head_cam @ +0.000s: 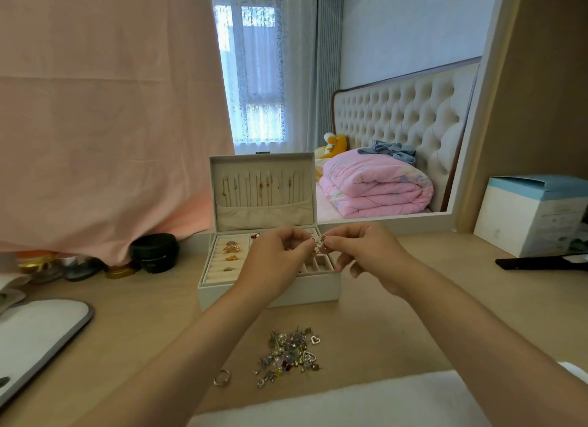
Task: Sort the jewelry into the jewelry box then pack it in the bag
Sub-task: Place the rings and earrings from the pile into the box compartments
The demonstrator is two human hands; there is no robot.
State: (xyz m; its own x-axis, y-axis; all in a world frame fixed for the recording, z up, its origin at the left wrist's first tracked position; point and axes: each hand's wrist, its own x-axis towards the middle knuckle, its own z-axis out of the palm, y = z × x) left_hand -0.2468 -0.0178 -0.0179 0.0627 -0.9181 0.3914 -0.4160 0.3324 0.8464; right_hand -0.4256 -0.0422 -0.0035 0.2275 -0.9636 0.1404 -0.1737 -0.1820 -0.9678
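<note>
A white jewelry box (305, 291) stands open in the middle of the wooden table, its lid upright with several necklaces hanging inside. Gold rings sit in the ring rolls (229, 255) on its left side. Above the box, my left hand (280, 255) and my right hand (359, 251) both pinch one small silver piece of jewelry (319, 242) between their fingertips. A pile of loose jewelry (288, 355) lies on the table nearer to me, with a ring (222, 378) at its left.
A white tray with a grey rim (41, 337) lies at the left. Jars and tins (156, 251) stand under a pink cloth at back left. A white and blue carton (534, 215) and a black object (541, 263) sit at right. White fabric (334, 404) lies at the near edge.
</note>
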